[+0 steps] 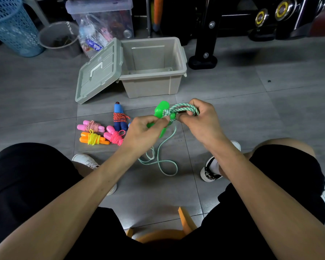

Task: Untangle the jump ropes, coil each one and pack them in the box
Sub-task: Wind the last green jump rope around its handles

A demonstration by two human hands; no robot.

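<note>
Green-white jump rope (182,108) w/ green handles (161,109) is pinched by left hand (143,132) & gripped in right hand (201,121), tail looping on floor (270,113), beige box (154,79) open behind.

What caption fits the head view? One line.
Both hands wind the green jump rope before the open box.

Single head-worn wide-angle view, looking forward and steeply down from a seated person. Thighs and forearms fill the near edge; both hands sit close, at centre frame. The tiled floor (233,113) extends to the far clutter. Edges show lens curvature. No second view.
</note>
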